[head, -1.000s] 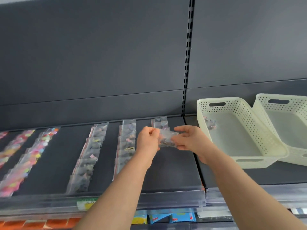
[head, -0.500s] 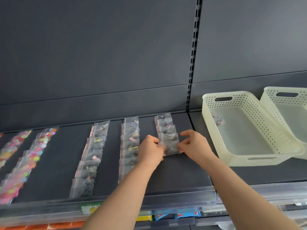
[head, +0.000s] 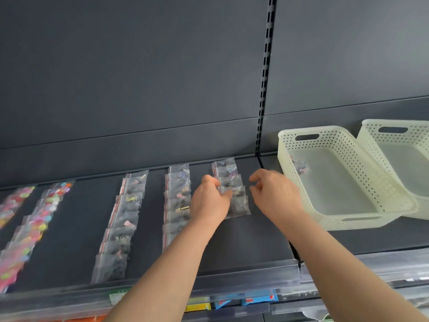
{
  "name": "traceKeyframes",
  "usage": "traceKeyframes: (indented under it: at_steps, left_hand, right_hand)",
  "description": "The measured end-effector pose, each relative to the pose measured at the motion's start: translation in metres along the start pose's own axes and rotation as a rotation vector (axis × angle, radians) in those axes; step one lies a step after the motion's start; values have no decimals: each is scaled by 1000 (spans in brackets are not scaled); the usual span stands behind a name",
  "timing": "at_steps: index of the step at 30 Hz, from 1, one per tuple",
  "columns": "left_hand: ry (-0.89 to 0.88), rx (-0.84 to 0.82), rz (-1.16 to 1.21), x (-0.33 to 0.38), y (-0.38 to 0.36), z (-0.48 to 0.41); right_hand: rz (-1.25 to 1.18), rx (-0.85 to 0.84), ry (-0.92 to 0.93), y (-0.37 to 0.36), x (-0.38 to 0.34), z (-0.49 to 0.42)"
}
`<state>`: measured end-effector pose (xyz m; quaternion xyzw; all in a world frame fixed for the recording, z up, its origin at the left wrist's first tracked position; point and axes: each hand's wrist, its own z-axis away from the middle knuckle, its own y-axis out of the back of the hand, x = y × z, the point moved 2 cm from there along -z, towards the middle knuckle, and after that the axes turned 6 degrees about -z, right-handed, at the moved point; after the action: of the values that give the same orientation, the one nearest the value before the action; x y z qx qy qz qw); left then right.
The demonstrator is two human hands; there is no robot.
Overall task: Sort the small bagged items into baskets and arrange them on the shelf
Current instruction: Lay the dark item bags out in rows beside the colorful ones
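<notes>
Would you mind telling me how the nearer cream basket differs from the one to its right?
The nearer basket shows whole and holds a few small bags in its back left corner; the right basket is cut off by the frame and shows nothing inside. Both are cream, perforated, with slot handles.

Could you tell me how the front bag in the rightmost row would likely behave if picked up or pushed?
The front bag looks like thin clear film, so it would probably flop. Its contents look small, so it is likely light. It overlaps the bag behind, so a push might shift both.
</notes>
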<state>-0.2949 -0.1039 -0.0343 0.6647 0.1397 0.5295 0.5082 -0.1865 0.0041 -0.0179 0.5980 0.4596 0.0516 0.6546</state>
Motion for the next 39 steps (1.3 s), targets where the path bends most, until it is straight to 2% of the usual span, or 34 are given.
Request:
traceKeyframes:
  at_steps: [4,8,11,16,24,34,36,39]
  left_hand:
    - [-102,-86,136,41,-1,1]
    - [-220,-163,143,87,-19,4]
    - [-284,-158,105,117,-33,4]
    - [-272,-142,96,141,-51,-3]
    - [-186,-184,166,144,-61,-8]
    - [-173,-175,125,149,-61,-4]
    - [-177,-178,147,149,-60,-4]
    - [-172,-126,238,142,-56,-1]
  right_hand:
    - [122,181,62,39,7,-6]
    - [144,259,-28,66,47,-10]
    - [206,199,-120,76,87,-18]
    - [268,-49,-199,78,124,-44]
    - [74,-186,-283,47,136,-85]
    - [-85,-180,-308,57,144,-80]
    - [-258,-101,-326,66,139,-78]
    - [-695,19,-359,82,130,-71]
